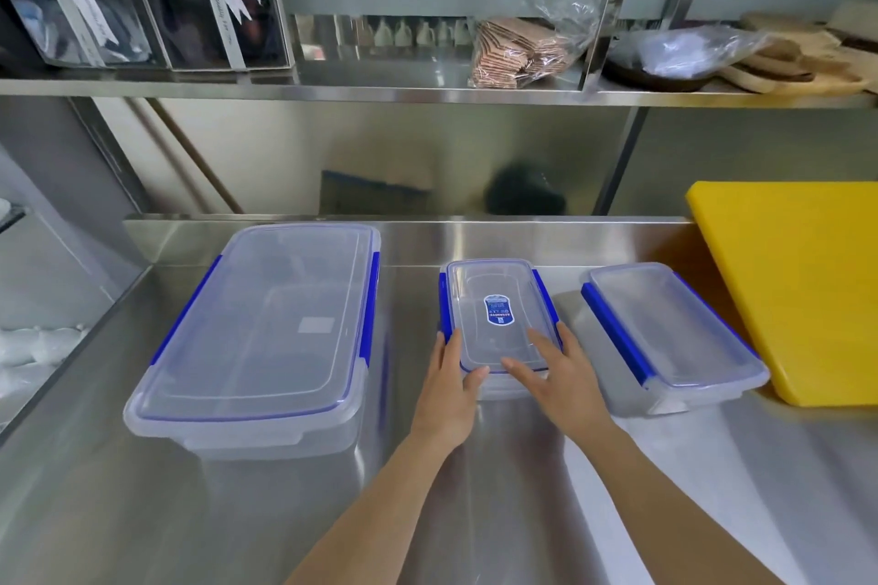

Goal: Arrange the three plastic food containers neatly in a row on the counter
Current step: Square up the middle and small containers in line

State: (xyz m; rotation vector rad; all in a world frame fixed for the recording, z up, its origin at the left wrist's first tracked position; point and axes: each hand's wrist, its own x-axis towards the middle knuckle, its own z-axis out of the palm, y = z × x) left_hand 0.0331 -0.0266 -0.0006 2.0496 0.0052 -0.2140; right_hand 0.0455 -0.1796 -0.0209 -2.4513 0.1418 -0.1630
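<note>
Three clear plastic containers with blue side clips stand on the steel counter [142, 513]. The large container [266, 328] is on the left. A small container with a blue label [494, 299] sits in the middle. Another small container [665, 333] lies to the right, turned at an angle. My left hand [449, 390] grips the near left corner of the middle container, thumb on its lid. My right hand [560, 371] rests on its near right corner, fingers spread over the lid.
A yellow cutting board [798, 290] leans at the right, close to the right container. The counter's left edge [62, 347] drops off beside the large container. A steel shelf [427, 86] above holds gift boxes, bagged items and wooden boards.
</note>
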